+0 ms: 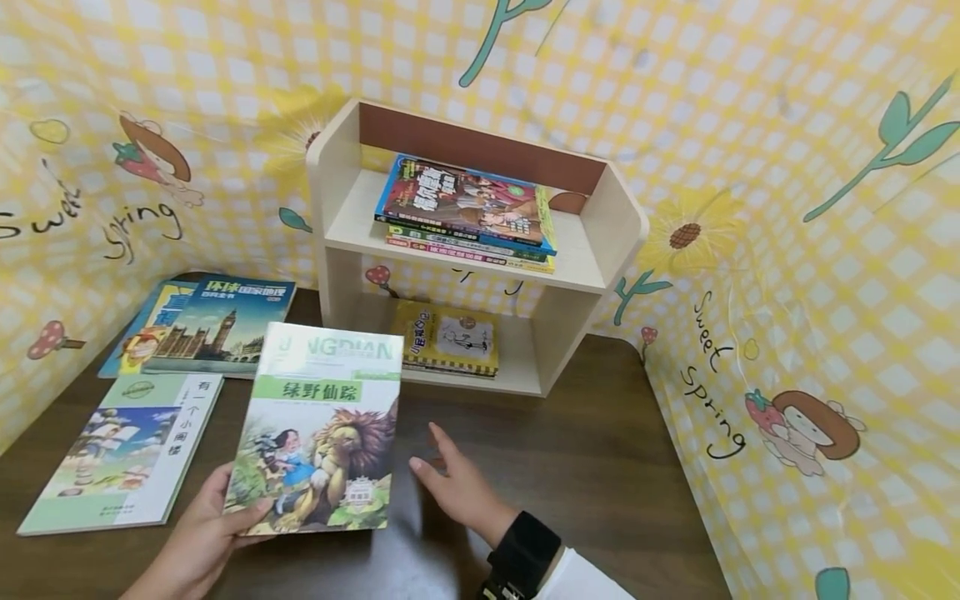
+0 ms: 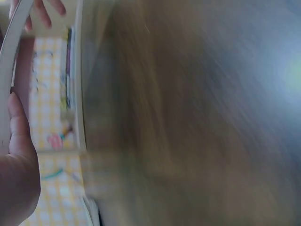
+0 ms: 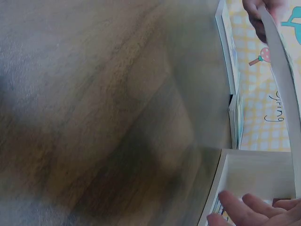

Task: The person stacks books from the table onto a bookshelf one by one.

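Yellow/white checked cloth (image 1: 817,275) w/ flowers, cartoon figures & "Sweet Spring" lettering hung behind & along both sides of a dark brown wood-look table (image 1: 600,467). Pale two-tier bookshelf (image 1: 332,192) stood toward the back, approx. mid-view. Its upper tier bore a flat-lying book stack (image 1: 468,208), covers multicoloured, spines facing front; lower tier had a yellow book (image 1: 450,337) lying atop a low pile.

L of the shelf, on the table: a clock-tower book (image 1: 225,325) partly overlapping a blue-covered book (image 1: 153,321); nearer the person, a green-&-white book (image 1: 127,450) lay flat, cover up.

L hand (image 1: 206,525) gripped the lion-cover book (image 1: 322,433) at its lower L corner, thumb on the front cover, other fingers behind. Bk was held up off the table, in front of the shelf's L part, tilted w/ cover toward the head cam; glare washed out some of its top lettering. Both wrist cams showed it edge-on, slightly bowed.

R hand (image 1: 465,492) held nothing: fingers loosely extended, near the bk's R edge but not touching per head view. Black wristband (image 1: 525,550) & white sleeve (image 1: 585,579) on that arm. L wrist cam's table area was blurry, no detail readable.
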`<state>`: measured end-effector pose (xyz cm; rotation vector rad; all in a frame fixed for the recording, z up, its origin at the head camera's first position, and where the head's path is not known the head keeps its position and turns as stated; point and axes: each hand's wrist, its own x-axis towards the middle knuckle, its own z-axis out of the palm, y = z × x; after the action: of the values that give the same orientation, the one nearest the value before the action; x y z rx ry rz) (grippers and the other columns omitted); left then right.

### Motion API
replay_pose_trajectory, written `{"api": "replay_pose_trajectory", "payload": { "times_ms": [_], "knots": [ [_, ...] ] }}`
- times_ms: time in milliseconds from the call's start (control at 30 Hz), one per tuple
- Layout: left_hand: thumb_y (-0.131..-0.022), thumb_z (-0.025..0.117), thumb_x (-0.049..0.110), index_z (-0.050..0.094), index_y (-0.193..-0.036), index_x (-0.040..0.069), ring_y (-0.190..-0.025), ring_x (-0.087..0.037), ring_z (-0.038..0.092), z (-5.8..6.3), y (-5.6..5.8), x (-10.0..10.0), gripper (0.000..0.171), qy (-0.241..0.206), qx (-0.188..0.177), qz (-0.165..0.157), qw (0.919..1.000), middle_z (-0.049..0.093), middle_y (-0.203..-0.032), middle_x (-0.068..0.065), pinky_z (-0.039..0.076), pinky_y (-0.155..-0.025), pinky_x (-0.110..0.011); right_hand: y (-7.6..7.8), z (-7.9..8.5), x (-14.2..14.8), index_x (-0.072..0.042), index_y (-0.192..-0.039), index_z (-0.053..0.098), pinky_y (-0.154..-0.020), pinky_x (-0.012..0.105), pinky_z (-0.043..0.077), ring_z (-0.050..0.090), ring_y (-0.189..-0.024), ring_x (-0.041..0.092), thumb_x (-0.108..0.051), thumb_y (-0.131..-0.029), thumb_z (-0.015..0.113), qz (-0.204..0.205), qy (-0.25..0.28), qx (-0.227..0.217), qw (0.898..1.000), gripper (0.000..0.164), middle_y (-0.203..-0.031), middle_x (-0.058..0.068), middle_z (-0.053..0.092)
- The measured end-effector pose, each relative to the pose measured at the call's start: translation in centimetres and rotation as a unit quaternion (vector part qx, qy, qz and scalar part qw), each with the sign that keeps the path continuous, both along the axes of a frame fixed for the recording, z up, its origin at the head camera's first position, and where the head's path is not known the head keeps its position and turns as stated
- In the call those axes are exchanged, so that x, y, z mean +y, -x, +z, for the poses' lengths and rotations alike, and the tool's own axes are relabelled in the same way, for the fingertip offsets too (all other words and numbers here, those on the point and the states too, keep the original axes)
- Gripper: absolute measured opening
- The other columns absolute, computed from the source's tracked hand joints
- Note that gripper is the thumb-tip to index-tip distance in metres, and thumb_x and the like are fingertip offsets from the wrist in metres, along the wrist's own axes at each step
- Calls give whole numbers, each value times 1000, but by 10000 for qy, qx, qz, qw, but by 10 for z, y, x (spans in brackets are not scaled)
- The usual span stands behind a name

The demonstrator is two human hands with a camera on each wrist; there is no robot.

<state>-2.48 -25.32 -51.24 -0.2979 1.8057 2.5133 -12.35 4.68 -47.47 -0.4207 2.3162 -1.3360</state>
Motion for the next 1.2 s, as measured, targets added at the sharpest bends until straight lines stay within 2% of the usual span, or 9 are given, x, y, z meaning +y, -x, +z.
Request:
{"api": "replay_pose_trajectory", "payload": {
  "times_ms": [167, 267, 367, 533, 633, 733, 967, 1100, 1200],
  "knots": [
    [-92, 55, -7, 21, -133, 5, -80, -13, 68, 13, 20, 28, 54, 285, -446, -128, 9985, 63, -96, 10, 59, -67, -33, 1, -2, -5, -11, -155, 15, -99, 47, 45, 48, -127, 34, -45, -101, 44, -72, 407, -147, 9990, 71, -145, 19, 43],
    [-92, 54, -7, 17, -136, 0, -79, -13, 68, 19, 30, 41, 58, 382, -451, -134, 9982, 63, -94, 9, 59, -66, -33, 2, -2, -8, -13, -156, 13, -97, 44, 46, 50, -123, 31, -42, -102, 42, -177, 828, -241, 9961, 68, -142, 19, 44],
    [-92, 54, -8, 17, -136, -2, -78, -12, 68, 24, 39, 55, 58, 393, -375, -107, 9985, 63, -93, 9, 59, -66, -33, 3, -3, -10, -11, -155, 13, -94, 40, 47, 51, -120, 28, -34, -103, 44, -447, 1414, -308, 9885, 65, -142, 21, 43],
    [-93, 51, -8, 18, -137, -2, -76, -10, 67, 29, 54, 77, 55, 317, -420, 13, 9986, 63, -90, 11, 58, -66, -32, 4, -3, -10, -4, -154, 19, -93, 41, 49, 51, -121, 30, -17, -102, 48, -1237, 2117, -255, 9691, 60, -146, 24, 39],
    [-94, 50, -7, 19, -138, -1, -75, -9, 67, 30, 60, 89, 54, 255, -564, 112, 9980, 61, -92, 8, 58, -67, -33, 7, -2, -7, -10, -154, 21, -77, 46, 56, 62, -98, 27, -12, -101, 47, -1522, 2260, -340, 9616, 59, -136, 21, 48],
    [-95, 50, -7, 17, -139, -1, -75, -9, 67, 30, 64, 97, 56, 230, -687, 153, 9973, 59, -95, 4, 58, -68, -34, 11, -1, -2, -16, -154, 26, -56, 41, 57, 61, -72, 17, -8, -101, 48, -1730, 2285, -446, 9570, 58, -122, 17, 57],
    [-95, 50, -5, 18, -136, 0, -80, -10, 67, 32, 72, 113, 52, 109, -703, -19, 9975, 60, -101, 1, 58, -74, -37, 20, 9, 13, -14, -151, 34, -48, 25, 51, 61, -69, 13, -4, -99, 50, -2050, 2458, -494, 9461, 56, -128, 18, 58],
    [-96, 52, -1, 20, -132, 1, -82, -14, 68, 34, 72, 117, 48, 83, -658, -346, 9972, 64, -103, -3, 58, -75, -41, 25, 14, 26, -13, -151, 34, -47, 23, 48, 60, -70, 12, -6, -100, 51, -2076, 2443, -688, 9447, 55, -134, 17, 54],
    [-97, 52, 2, 19, -135, -1, -83, -15, 69, 36, 74, 113, 51, 101, -650, -569, 9962, 64, -105, -6, 58, -76, -39, 29, 15, 37, -12, -150, 36, -45, 22, 47, 58, -65, 12, -5, -99, 51, -2010, 2402, -757, 9467, 54, -130, 17, 56]
  ]
}}
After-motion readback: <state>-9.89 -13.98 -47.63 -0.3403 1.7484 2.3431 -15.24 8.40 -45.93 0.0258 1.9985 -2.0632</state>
